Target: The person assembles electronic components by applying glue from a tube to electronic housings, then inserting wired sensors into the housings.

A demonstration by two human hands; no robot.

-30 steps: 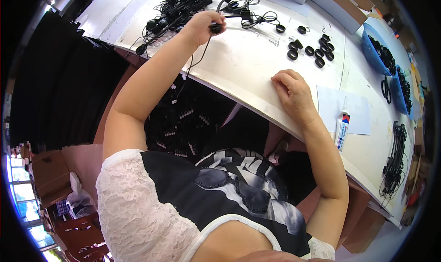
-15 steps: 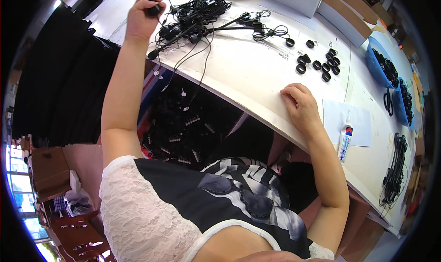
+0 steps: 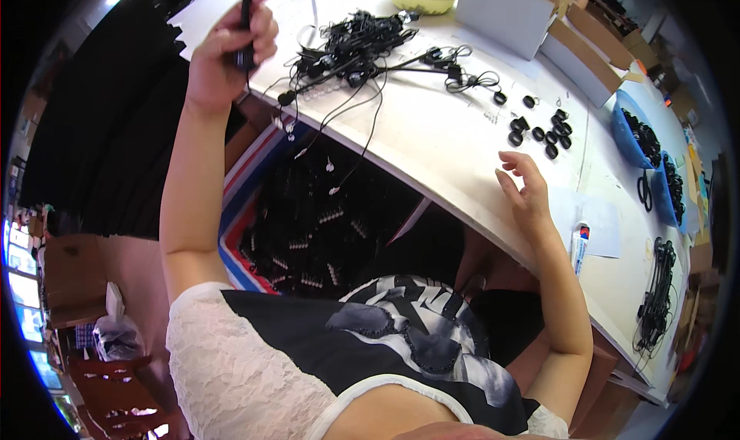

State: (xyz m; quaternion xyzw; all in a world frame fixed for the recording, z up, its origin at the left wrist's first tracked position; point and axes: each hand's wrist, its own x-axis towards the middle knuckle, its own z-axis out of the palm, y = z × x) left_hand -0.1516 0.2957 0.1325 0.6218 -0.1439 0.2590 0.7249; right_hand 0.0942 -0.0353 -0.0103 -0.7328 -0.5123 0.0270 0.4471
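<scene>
My left hand (image 3: 220,62) is raised at the table's far left corner, its fingers closed around a slim black rod-shaped piece (image 3: 247,12) with a thicker lower end. Its exact kind I cannot make out. Right beside it lies a tangled heap of black cables (image 3: 351,47), some thin leads hanging over the table edge. My right hand (image 3: 528,193) hovers over or rests lightly at the near edge, thumb and fingers apart, holding nothing. Just beyond it are several small black rings (image 3: 552,151). A white glue-like tube (image 3: 580,247) lies on a white sheet (image 3: 607,228) to its right.
Two blue bowls (image 3: 623,139) of black parts and black scissors (image 3: 644,192) are at the right, with a cable bundle (image 3: 655,293) nearer. A yellow basin (image 3: 432,5) and boxes (image 3: 501,16) stand at the back. Below the edge, a striped bag (image 3: 230,236) holds black parts.
My left hand has moved left and nearer, still gripping the black piece, now held upright. My right hand has shifted right and its fingers have spread. The whole view has shifted slightly.
</scene>
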